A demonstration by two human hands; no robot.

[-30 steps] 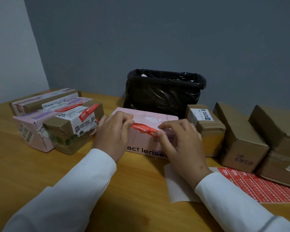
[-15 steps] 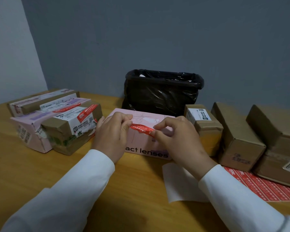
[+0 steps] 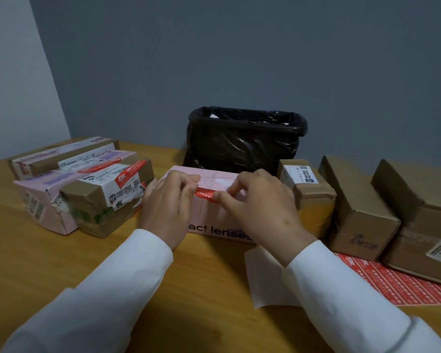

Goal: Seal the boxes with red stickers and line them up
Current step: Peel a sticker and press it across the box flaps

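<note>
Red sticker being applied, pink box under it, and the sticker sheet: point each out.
red sticker (image 3: 204, 194), head view, middle of strip between the fingers.
pink box (image 3: 209, 215), head view, bare front face.
sticker sheet (image 3: 402, 284), head view, printed red area.

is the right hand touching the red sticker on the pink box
Touching. The head view shows the right hand with thumb and fingertip pinching the right end of the red sticker above the pink box; no gap shows.
</note>
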